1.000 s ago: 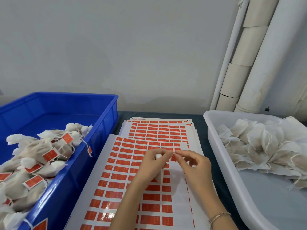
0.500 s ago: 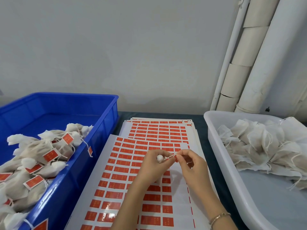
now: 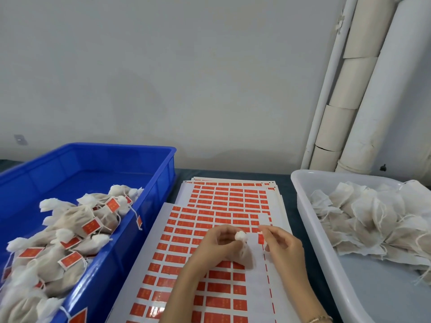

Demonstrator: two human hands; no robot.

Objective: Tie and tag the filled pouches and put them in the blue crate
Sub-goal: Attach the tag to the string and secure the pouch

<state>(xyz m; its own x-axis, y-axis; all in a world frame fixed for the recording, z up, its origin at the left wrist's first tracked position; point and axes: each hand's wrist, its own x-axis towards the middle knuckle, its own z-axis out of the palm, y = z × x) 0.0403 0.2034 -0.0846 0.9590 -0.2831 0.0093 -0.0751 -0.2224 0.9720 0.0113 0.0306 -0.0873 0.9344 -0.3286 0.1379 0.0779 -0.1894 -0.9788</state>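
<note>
Your left hand (image 3: 221, 245) curls round the small white fabric pouch (image 3: 245, 254), steadying it over the white sheet of red stickers (image 3: 177, 255), so your right hand (image 3: 283, 247), pinching the small red tag (image 3: 261, 239), can seal it just beside.

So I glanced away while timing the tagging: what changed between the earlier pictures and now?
The hands, which met a second ago, have drawn apart: the right hand has pulled rightward, pinching a red tag, while the left hand still grips the pouch. Blue crate, white tub and sticker sheets are unchanged.
</note>
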